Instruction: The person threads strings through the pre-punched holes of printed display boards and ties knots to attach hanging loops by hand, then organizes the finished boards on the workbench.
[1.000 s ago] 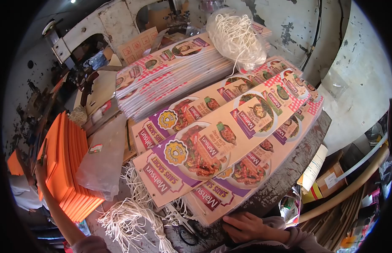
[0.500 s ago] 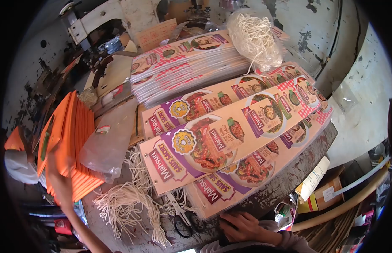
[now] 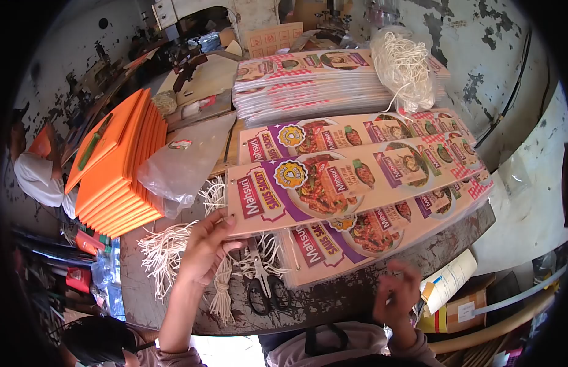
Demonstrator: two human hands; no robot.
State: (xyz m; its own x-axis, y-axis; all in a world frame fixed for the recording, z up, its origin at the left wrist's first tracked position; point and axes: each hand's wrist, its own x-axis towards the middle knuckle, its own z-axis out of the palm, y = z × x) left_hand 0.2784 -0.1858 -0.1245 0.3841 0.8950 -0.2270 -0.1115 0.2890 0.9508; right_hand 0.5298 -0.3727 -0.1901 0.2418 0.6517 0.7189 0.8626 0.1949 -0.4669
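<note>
My left hand (image 3: 205,249) pinches the lower left corner of a long printed cardboard sign (image 3: 372,177), with the thumb on top. Pictures of food and the words "Mahsuri" and "Saus Sachet" cover the sign. It lies across other signs like it, one behind and a plastic-covered stack (image 3: 302,260) in front. My right hand (image 3: 399,293) is raised over the table's front edge, slightly blurred. Its fingers are loosely curled and apart, with nothing visible in them. Black-handled scissors (image 3: 263,278) and bundles of white string (image 3: 167,254) lie near my left hand.
Orange padded-looking boards (image 3: 122,183) are stacked at left, a green-handled knife (image 3: 94,144) on top. Beside them lies a clear plastic bag (image 3: 186,162). More signs (image 3: 308,92) are piled behind, under a bag of string (image 3: 406,70). Another person (image 3: 36,174) is at far left.
My left hand has moved from the orange stack to the sign's corner and taken hold of it. My right hand has lifted off the table edge. The view has shifted.
</note>
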